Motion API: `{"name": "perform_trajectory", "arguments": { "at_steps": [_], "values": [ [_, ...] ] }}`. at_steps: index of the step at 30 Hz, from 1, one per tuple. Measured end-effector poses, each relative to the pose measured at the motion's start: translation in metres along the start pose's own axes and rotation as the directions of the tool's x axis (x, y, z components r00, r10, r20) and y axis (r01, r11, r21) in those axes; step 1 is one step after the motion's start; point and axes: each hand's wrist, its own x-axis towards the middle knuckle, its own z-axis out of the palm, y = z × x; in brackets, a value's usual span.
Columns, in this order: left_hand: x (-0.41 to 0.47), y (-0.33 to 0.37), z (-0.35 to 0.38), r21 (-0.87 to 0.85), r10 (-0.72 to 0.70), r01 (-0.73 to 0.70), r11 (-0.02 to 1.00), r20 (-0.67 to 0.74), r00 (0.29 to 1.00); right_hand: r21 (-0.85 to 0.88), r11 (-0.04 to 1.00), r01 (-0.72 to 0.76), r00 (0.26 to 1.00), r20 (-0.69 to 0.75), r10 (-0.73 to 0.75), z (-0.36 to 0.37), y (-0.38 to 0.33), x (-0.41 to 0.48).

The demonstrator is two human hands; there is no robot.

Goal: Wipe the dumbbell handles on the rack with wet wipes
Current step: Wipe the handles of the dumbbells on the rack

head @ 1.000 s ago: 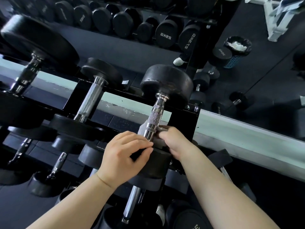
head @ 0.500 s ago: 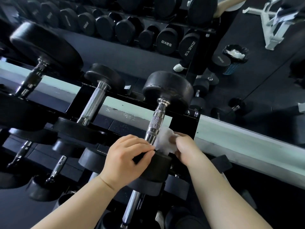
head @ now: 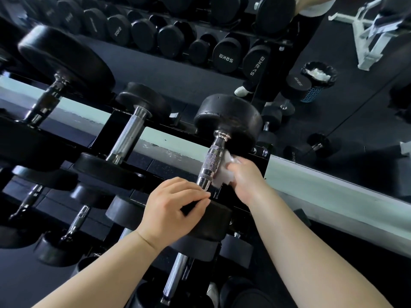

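A black dumbbell lies tilted on the top tier of the rack (head: 124, 132), its far head (head: 226, 118) up by the mirror and its near head (head: 213, 221) low. The knurled chrome handle (head: 211, 163) runs between them. My right hand (head: 246, 176) grips a white wet wipe (head: 223, 174) and presses it against the right side of the handle, about halfway up. Around the top edge of the near head curl the fingers of my left hand (head: 173, 207), steadying it. The underside of the handle is hidden.
Two more dumbbells (head: 131, 134) (head: 51, 92) lie to the left on the same tier, with smaller ones (head: 77, 221) on the tier below. A wall mirror behind reflects another rack, a person's legs and a bin (head: 318, 83) with white wipes.
My right hand has slid the wipe up the handle, from its lower end beside the near head to its middle. My left hand has stayed on the near head.
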Motion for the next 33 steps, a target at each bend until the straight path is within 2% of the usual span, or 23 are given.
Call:
{"name": "perform_trajectory", "arguments": {
  "at_steps": [3,5,10,12,16,19,22,26,30,33],
  "values": [
    [0.001,0.000,0.000,0.011,0.004,-0.004,1.000,0.002,1.000,-0.065,0.994,-0.082,0.983,0.157,0.091,-0.008,0.007,-0.014],
    [0.001,0.000,0.001,0.016,0.002,-0.002,1.000,0.001,1.000,-0.104,0.989,-0.102,0.976,0.184,0.120,-0.011,0.001,-0.010],
    [0.001,0.000,0.000,0.011,-0.009,0.009,1.000,-0.001,1.000,0.143,0.988,-0.048,0.999,0.027,0.045,0.002,-0.019,0.014],
    [0.000,0.000,0.000,0.014,-0.014,0.014,1.000,0.004,1.000,0.103,0.994,-0.036,0.999,0.037,0.032,-0.001,-0.013,0.009],
    [-0.001,0.000,0.000,0.019,-0.013,0.013,1.000,0.010,1.000,-0.052,0.994,-0.098,0.961,0.255,0.108,-0.021,0.006,-0.026],
    [0.000,0.002,-0.002,0.038,-0.015,0.013,0.999,0.042,0.999,0.053,0.987,-0.153,0.914,0.387,0.122,-0.037,0.003,-0.044],
    [0.001,0.005,-0.007,0.055,-0.033,0.029,0.998,0.079,0.996,0.117,0.986,-0.121,0.945,0.316,0.079,-0.039,-0.011,-0.058],
    [-0.007,-0.002,-0.033,0.024,-0.080,0.081,0.996,-0.018,0.997,0.188,0.981,-0.053,0.977,0.212,0.012,-0.032,-0.025,-0.081],
    [-0.023,-0.053,-0.080,0.136,-0.098,0.108,0.985,-0.081,0.992,0.193,0.981,0.033,0.986,0.151,-0.063,0.001,-0.031,-0.098],
    [-0.033,-0.104,-0.118,0.184,-0.143,0.160,0.970,-0.100,0.985,0.164,0.973,0.161,0.984,0.055,-0.172,0.042,-0.035,-0.101]
  ]
}}
